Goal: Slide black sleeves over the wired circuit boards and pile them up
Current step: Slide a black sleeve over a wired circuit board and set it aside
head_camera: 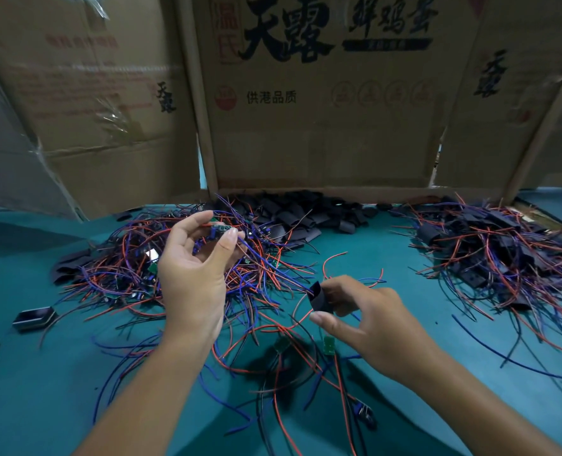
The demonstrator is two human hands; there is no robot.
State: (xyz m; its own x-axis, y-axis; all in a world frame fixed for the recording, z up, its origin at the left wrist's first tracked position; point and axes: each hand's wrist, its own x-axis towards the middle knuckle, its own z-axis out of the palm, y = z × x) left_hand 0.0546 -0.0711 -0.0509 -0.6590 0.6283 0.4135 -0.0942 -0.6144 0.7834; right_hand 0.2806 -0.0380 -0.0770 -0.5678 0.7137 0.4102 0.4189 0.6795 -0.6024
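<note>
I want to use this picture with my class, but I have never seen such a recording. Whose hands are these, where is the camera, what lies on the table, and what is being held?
There is no machine: a person wears one camera on the head, looking down at both hands. The left hand pinches a small green circuit board with red and blue wires. The right hand pinches a black sleeve. On the teal table lie a tangle of unsleeved wired boards, loose black sleeves at the back, and a pile of sleeved boards to the right. Cardboard stands behind.
</note>
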